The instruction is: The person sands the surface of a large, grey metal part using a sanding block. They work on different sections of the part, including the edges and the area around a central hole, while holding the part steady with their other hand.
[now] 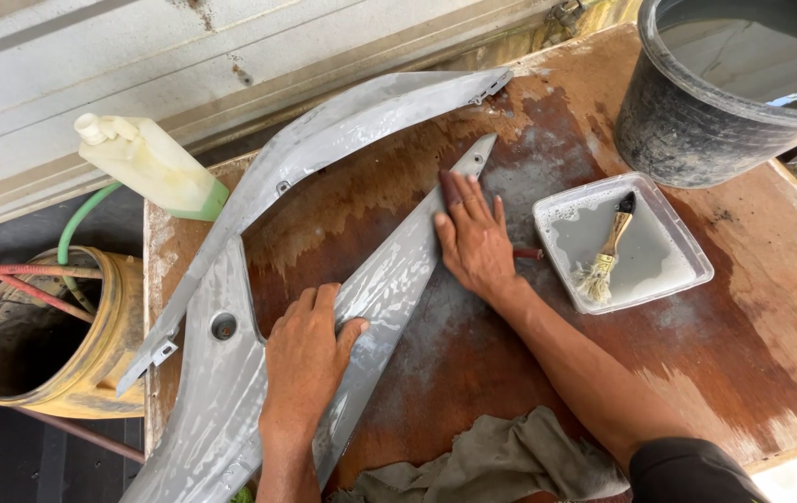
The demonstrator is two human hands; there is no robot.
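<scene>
A large grey V-shaped plastic body panel (231,373) lies wet on a worn wooden table (743,326). My left hand (305,359) presses down on the panel's lower arm, fingers curled over its edge. Further up that same arm, my right hand (473,237) lies flat with fingers together; something dark, maybe a small sanding sheet, shows under the fingertips. The panel's other arm (352,121) curves away toward the table's far side.
A shallow white tray (687,247) of cloudy water holds a paintbrush (608,251). A dark bucket of water (724,84) stands far right. A pale plastic bottle (152,163), a yellow drum with hoses (54,335) and a grey rag (492,461) surround the work.
</scene>
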